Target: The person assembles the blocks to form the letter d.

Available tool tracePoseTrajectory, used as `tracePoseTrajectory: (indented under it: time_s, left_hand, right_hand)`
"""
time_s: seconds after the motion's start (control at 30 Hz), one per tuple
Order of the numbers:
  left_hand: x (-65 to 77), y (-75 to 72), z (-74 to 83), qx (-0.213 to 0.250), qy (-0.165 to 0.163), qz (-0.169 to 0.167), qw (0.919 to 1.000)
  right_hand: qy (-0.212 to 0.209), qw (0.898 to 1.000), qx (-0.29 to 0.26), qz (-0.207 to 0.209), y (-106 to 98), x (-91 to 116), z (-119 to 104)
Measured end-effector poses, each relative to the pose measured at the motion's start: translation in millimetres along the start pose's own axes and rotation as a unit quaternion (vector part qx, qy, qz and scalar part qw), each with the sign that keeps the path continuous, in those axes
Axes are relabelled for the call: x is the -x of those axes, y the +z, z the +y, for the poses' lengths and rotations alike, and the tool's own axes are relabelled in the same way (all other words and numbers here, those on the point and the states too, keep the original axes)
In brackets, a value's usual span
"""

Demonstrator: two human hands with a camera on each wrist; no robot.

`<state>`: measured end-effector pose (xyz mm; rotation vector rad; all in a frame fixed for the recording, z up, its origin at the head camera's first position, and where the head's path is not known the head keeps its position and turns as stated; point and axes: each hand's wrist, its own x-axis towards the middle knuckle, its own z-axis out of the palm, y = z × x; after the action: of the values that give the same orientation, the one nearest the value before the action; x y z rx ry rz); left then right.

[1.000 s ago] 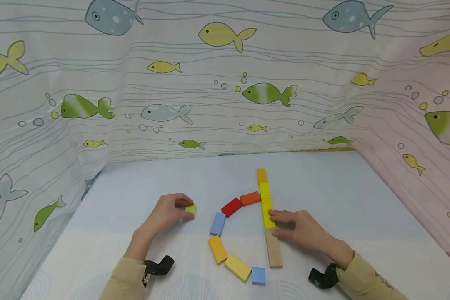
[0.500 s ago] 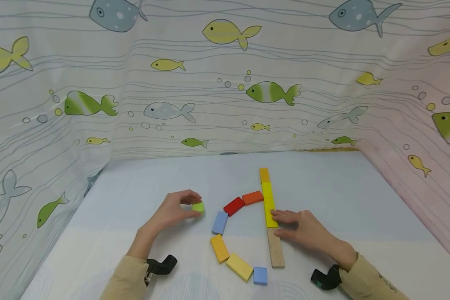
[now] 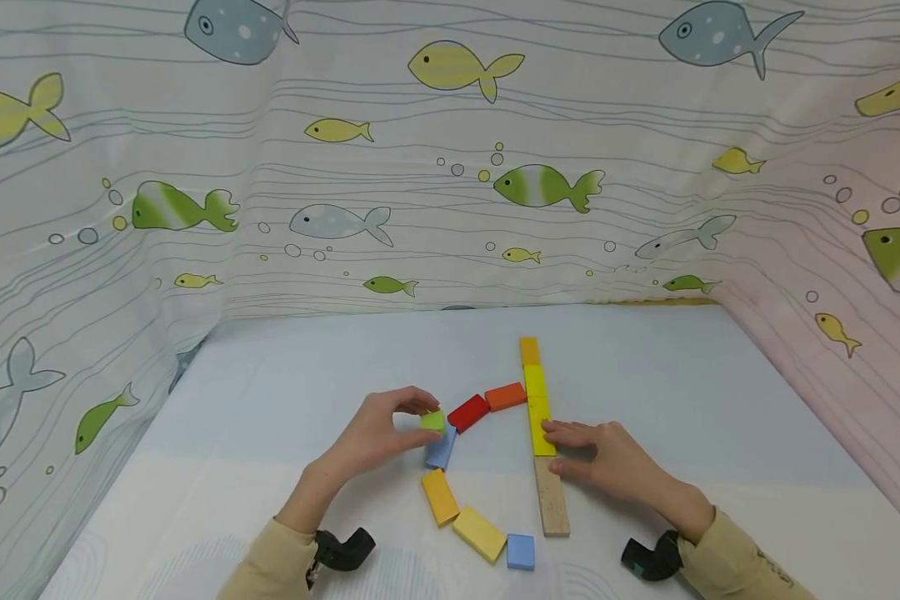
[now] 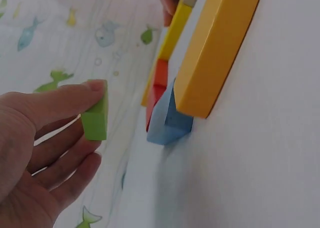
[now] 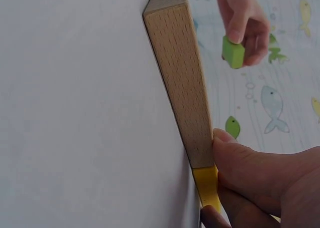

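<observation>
My left hand (image 3: pixel 378 432) pinches a small green block (image 3: pixel 432 421) between thumb and fingers. In the left wrist view this green block (image 4: pixel 96 118) is held off the table, apart from the blue block (image 4: pixel 167 115). The head view has it partly covering the blue block (image 3: pixel 440 452), beside the red block (image 3: pixel 468 413). My right hand (image 3: pixel 607 457) rests against the straight row, fingertips on the yellow block (image 3: pixel 537 410) and thumb at the plain wooden block (image 3: pixel 552 504). The right wrist view shows the thumb beside the joint of the wooden block (image 5: pixel 177 78) and yellow block (image 5: pixel 204 180).
An orange-red block (image 3: pixel 506 397) bridges the red block and the row. Curving below are an orange block (image 3: pixel 439 498), a pale yellow block (image 3: pixel 479 535) and a small blue block (image 3: pixel 521 552). A fish-print curtain (image 3: pixel 450 183) stands behind the table (image 3: pixel 307 350).
My left hand has carried the green block rightward from the table's left side to beside the curve's blue block. The right hand stays on the row.
</observation>
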<state>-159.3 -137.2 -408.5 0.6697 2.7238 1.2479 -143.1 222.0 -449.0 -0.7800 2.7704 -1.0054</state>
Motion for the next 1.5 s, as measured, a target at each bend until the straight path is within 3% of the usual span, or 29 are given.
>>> tracePoseTrajectory:
  time_s: [0.27, 0.63, 0.97, 1.2, 1.5]
  left_hand:
    - [1.7, 23.8, 30.0, 0.004, 0.066, -0.052, 0.9965]
    - [3.7, 59.1, 54.6, 0.012, 0.103, -0.137, 0.9851]
    - [8.3, 84.6, 74.0, -0.027, 0.133, -0.174, 0.9753]
    - [10.9, 104.7, 86.7, -0.059, 0.174, -0.2, 0.9624]
    - [16.8, 119.3, 94.9, -0.109, 0.164, -0.225, 0.9544]
  right_hand:
    - [-0.005, 1.0, 0.015, 0.001, -1.3, 0.0, -2.6]
    - [0.006, 1.0, 0.012, 0.008, 1.3, -0.7, -3.7]
    - [-0.015, 1.0, 0.012, 0.013, 0.1, -0.4, -1.5]
    - [-0.003, 1.0, 0.008, 0.014, -1.1, 0.9, -3.0]
    - [-0.005, 1.0, 0.009, 0.011, -1.0, 0.8, -4.3]
